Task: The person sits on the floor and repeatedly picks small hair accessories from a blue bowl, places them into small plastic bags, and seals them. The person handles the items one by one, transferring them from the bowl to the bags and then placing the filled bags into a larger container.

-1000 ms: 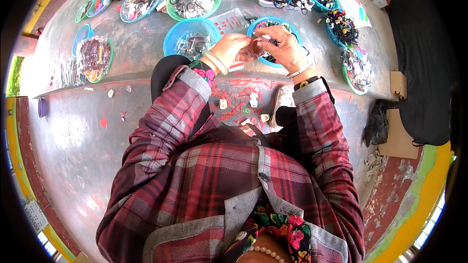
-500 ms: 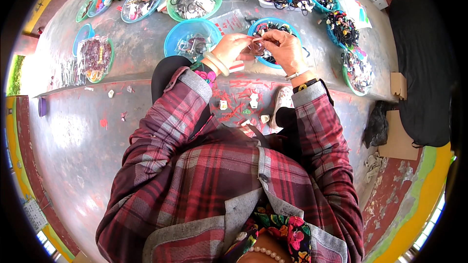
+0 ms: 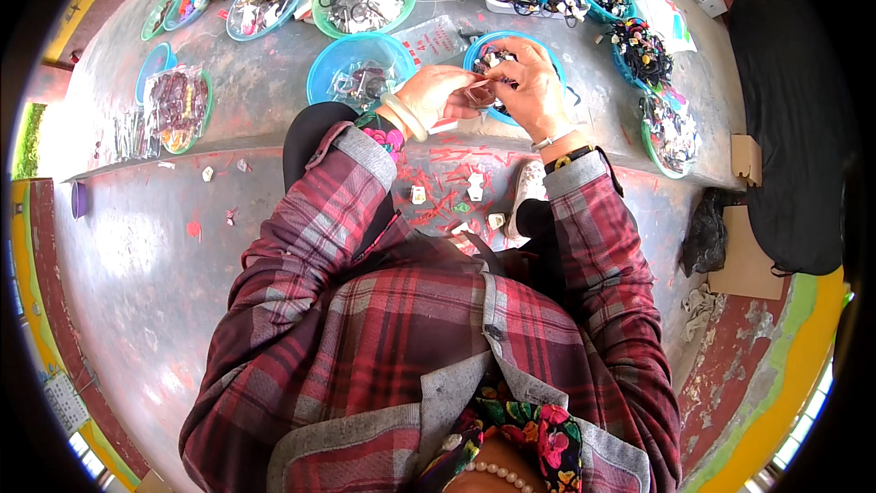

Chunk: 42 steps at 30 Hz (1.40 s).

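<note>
Pinching a small, shiny reddish-brown piece [image 3: 478, 95] by its left edge, at upper centre of the frame, between nearly closed fingers of the left hand [image 3: 436, 94]. Meeting its upper right edge with bent, drawn-together fingertips of the right hand [image 3: 531, 99]. Behind the right hand, a blue basin [image 3: 469, 57] of mixed small items; left of the 2 hands, a wider blue basin [image 3: 360, 44] with clear packets [image 3: 360, 84]. Below, red scraps [image 3: 447, 184].
</note>
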Motion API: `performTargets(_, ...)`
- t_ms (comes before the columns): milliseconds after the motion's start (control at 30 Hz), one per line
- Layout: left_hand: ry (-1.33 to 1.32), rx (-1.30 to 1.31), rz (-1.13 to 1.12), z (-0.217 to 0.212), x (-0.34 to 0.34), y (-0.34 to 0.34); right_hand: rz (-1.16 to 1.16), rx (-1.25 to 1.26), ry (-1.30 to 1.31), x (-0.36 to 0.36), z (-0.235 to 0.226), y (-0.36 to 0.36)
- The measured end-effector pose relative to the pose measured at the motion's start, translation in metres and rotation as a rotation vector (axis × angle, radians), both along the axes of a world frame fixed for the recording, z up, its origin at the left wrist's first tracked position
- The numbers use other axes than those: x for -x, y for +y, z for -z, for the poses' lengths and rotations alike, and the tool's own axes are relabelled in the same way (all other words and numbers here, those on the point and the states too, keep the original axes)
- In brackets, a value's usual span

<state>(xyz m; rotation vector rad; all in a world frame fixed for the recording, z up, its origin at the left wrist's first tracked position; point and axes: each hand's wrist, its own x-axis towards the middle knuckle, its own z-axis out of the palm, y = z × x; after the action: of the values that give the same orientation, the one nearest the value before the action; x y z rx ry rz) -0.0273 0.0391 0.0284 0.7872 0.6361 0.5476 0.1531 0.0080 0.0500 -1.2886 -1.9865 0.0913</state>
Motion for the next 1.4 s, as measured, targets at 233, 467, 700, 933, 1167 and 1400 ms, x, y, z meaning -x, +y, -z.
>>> performTargets(233,0.003,0.009,-0.032,-0.003,0.000,-0.002,0.013,0.143,-0.038,-0.009,0.010,0.003)
performTargets(467,0.056,-0.060,-0.007,0.004,-0.002,0.000,-0.064,0.152,-0.167,-0.009,0.014,0.002)
performTargets(700,0.029,-0.048,-0.004,0.006,-0.003,0.000,-0.044,0.216,-0.084,-0.004,0.016,0.002)
performTargets(933,-0.027,-0.088,-0.067,-0.006,-0.001,-0.003,-0.096,0.224,-0.075,-0.004,0.009,0.001)
performTargets(1167,-0.012,-0.102,-0.016,-0.010,0.001,-0.003,-0.136,0.235,-0.149,-0.007,0.018,0.002)
performTargets(1400,-0.114,-0.109,-0.092,0.000,0.002,0.000,-0.074,0.226,0.108,0.002,0.002,-0.002)
